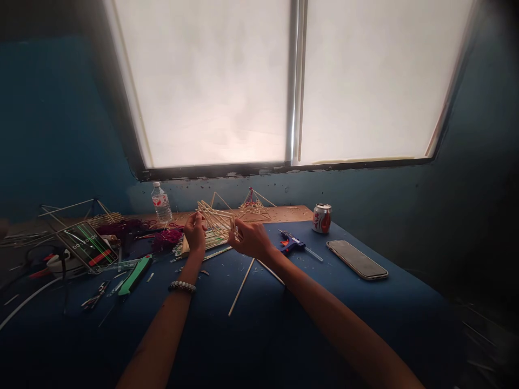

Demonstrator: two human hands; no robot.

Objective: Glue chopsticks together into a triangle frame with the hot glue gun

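Gripping a lattice of thin wooden sticks (214,221) between both hands, dead ahead at twelve o'clock; the left hand (195,233) pinches its left end shut; the right hand (251,240) closes on its right end; a small stick pyramid (253,208) stands just behind at one o'clock; a blue glue gun (292,242) lies at two o'clock, beside the right hand; a soda can (322,218) stands farther out.

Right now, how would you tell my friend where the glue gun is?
Under the bright window is a blue-covered table. Beside the right hand, before the red-and-white can, lies a blue glue gun with a pale stick poking out.
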